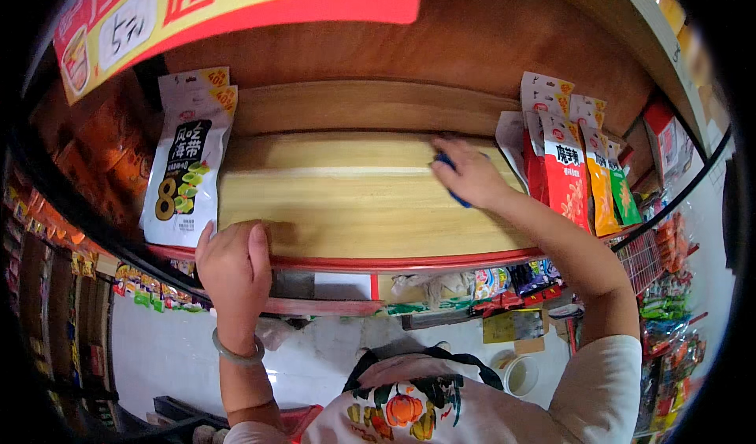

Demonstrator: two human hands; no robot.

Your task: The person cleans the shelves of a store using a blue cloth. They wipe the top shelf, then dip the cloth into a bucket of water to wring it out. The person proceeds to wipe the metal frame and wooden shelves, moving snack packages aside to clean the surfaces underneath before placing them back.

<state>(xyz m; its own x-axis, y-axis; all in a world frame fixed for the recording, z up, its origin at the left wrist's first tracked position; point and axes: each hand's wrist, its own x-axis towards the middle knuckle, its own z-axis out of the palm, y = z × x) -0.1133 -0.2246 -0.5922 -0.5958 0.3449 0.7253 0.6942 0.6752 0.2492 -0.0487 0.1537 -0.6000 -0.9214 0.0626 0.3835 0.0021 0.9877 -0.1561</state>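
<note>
My right hand (pixel 472 175) presses a dark blue cloth (pixel 452 178) against the bare wooden shelf board (pixel 354 202), towards its right part. The cloth shows under the palm and at the fingers. At the shelf's red front edge (pixel 390 262), on the left, is my left hand (pixel 236 261), with its fingers curled and the thumb up; whether it grips the edge is hidden. Just behind it stands a white snack pouch (pixel 192 166) with green pictures, another behind it. Right of my right hand stand red pouches (pixel 564 172), an orange pouch (pixel 602 184) and a green pouch (pixel 625 196).
A red and yellow price sign (pixel 283 1) hangs across the upper left. Below the shelf is a lower shelf with a crumpled pale cloth (pixel 437 287) and packets. An open cardboard box (pixel 514 326) and a white bucket (pixel 521 376) stand on the floor. Packets hang at the right.
</note>
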